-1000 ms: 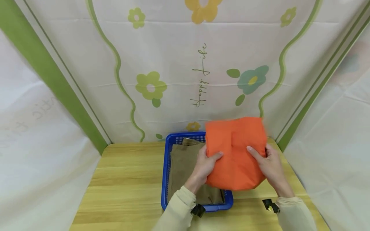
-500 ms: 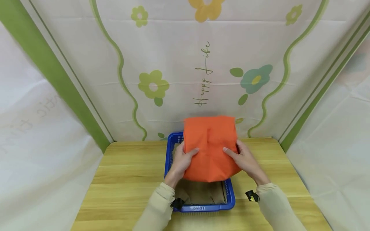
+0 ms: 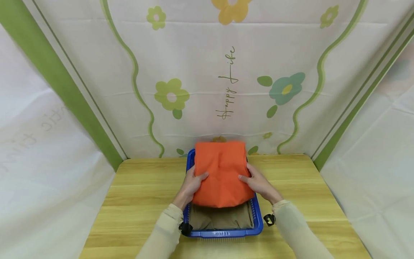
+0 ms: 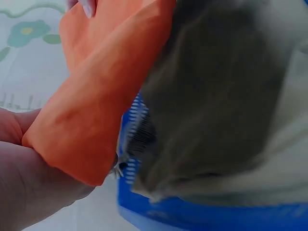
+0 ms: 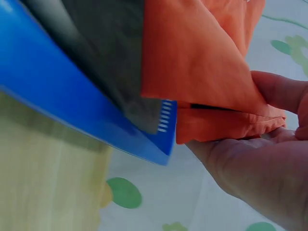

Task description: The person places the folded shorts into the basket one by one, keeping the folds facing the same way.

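A folded orange garment (image 3: 223,176) is held level between both hands over the far part of a blue plastic basket (image 3: 226,233). My left hand (image 3: 191,184) grips its left edge, thumb on top and fingers underneath. On the opposite edge, my right hand (image 3: 261,182) pinches it the same way; the right wrist view shows the fold layers (image 5: 216,120) between thumb and fingers. Below the orange garment, a folded olive-brown garment (image 3: 223,218) lies in the basket. Its far part is hidden by the orange cloth in the head view.
The basket stands on a light wooden table (image 3: 142,201). A white flower-printed curtain (image 3: 200,72) rises right behind the table's back edge, with more white fabric at both sides. A small black device (image 3: 269,219) sits at the right wrist.
Both hands have carried the orange garment leftward from the basket's right side to over the basket, then lowered it closer to the brown garment. The grip is kept.
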`<control>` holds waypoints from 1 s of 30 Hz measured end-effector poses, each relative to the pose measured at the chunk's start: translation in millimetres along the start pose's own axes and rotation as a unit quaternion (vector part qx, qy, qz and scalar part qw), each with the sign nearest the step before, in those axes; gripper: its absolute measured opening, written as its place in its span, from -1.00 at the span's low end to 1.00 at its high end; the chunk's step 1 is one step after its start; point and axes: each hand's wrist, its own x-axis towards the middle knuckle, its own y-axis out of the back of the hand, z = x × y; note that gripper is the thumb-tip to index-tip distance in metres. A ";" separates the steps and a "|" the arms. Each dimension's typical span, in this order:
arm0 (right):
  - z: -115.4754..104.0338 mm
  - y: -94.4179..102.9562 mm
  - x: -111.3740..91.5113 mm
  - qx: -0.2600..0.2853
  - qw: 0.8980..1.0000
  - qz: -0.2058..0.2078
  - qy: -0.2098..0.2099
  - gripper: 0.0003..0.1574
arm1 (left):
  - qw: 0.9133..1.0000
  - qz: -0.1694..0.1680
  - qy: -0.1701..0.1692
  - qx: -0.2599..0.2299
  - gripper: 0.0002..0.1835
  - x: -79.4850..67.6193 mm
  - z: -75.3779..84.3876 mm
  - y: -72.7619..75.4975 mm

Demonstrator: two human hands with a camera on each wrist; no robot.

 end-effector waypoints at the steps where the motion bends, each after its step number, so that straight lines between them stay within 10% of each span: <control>1: 2.5 -2.3 0.8 -0.001 1.000 -0.004 -0.003 -0.31 | 1.000 -0.003 0.002 0.002 -0.47 -0.1 -3.5 1.8; 11: 17.9 -19.0 -0.9 -0.035 0.998 -0.005 -0.051 -0.15 | 0.998 -0.046 0.034 0.036 -0.41 -8.0 -28.1 13.1; 30: 20.5 -30.8 -19.1 -0.170 0.984 -0.001 -0.061 -0.09 | 0.978 -0.062 0.040 0.194 -0.37 -31.7 -26.8 18.6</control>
